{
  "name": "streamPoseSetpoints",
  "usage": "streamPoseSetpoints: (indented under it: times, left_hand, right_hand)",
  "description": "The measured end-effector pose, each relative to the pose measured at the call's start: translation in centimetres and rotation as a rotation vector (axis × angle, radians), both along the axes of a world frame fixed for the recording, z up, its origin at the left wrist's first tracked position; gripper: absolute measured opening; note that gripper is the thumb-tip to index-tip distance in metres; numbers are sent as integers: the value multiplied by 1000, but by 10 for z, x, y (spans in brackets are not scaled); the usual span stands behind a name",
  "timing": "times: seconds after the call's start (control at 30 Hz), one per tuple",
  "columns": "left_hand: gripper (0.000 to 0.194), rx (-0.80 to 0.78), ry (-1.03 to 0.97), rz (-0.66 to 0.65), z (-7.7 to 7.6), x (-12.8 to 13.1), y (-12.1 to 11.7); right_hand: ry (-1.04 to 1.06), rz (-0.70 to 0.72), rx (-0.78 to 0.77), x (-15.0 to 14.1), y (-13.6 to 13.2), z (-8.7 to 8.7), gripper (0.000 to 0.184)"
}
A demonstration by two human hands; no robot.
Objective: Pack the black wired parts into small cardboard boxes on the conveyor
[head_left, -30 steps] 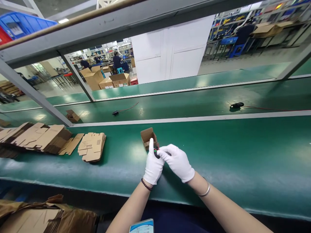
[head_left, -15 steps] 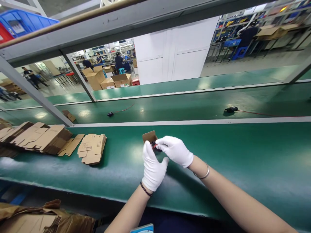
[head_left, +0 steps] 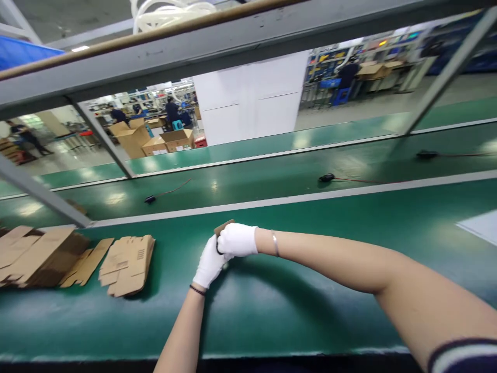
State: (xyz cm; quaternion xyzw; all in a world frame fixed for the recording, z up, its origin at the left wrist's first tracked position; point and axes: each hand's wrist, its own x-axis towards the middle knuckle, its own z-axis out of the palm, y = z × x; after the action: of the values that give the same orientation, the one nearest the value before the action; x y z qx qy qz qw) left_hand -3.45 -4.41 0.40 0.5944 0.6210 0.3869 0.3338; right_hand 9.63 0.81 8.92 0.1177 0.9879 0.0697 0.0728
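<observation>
Both of my hands wear white gloves and meet above the green worktop. My left hand (head_left: 209,263) is closed around a small open cardboard box (head_left: 224,226), which is mostly hidden; only its raised flap shows. My right hand (head_left: 238,240) lies over the box mouth with its fingers curled and pressed together. A bit of black wired part (head_left: 219,248) shows at the right fingertips, against the left hand. How far it sits inside the box is hidden.
Flat folded cartons (head_left: 127,264) lie to the left, beside a larger cardboard stack (head_left: 42,254). Beyond the pale divider, black parts with thin leads (head_left: 326,177) rest on the green belt. A metal post (head_left: 103,137) and white sheet (head_left: 481,227) flank the area.
My view has swung to the right. My right hand has moved in over the box, covering most of it, and now touches my left hand. The red wire seen earlier is hidden.
</observation>
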Motion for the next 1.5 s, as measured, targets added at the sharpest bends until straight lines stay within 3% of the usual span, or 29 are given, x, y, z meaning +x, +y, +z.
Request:
streamPoseSetpoints:
  times: [0.2, 0.33, 0.47, 0.57, 0.73, 0.9, 1.07, 1.17, 1.23, 1.27, 1.33, 1.4, 1.5]
  left_hand:
    - [51, 16, -74, -115, -12, -9, 4]
    - [46, 32, -52, -64, -3, -2, -4]
    - [51, 22, -65, -97, 5, 2, -5]
    - [53, 0, -56, -97, 4, 2, -4]
    - [53, -3, -51, -71, 3, -1, -3]
    - [50, 0, -51, -70, 6, 3, -5]
    - [68, 89, 91, -43, 10, 0, -17]
    - [70, 194, 317, 135, 26, -42, -17]
    - [65, 183, 474, 376, 43, -92, -17]
    - [65, 120, 540, 544, 53, -120, -18]
    - [68, -168, 612, 816, 72, -174, -20]
    - [71, -283, 575, 854, 84, -214, -21]
    - [54, -360, 509, 753, 87, -235, -18]
  right_hand:
    - [-44, -235, -134, 3, 3, -11, 18]
    - [-12, -213, -163, 11, 0, -10, 18]
    - [-27, -125, -239, 25, 7, -7, 27]
    - [-84, -140, -195, 22, 6, -8, 29]
    - [-111, -289, -82, 2, -5, -9, 18]
    - [-45, -280, -47, 9, -20, -2, 17]
    - [134, -501, -41, 29, -44, -23, 24]
    - [162, -570, 18, 34, -22, -44, 27]
    - [204, -586, 73, 29, 13, -53, 27]
    - [220, -601, 90, 24, 33, -54, 27]
    - [233, -655, 99, 13, 75, -51, 28]
    - [233, -718, 99, 4, 111, -42, 29]
    - [259, -776, 117, -7, 144, -30, 29]
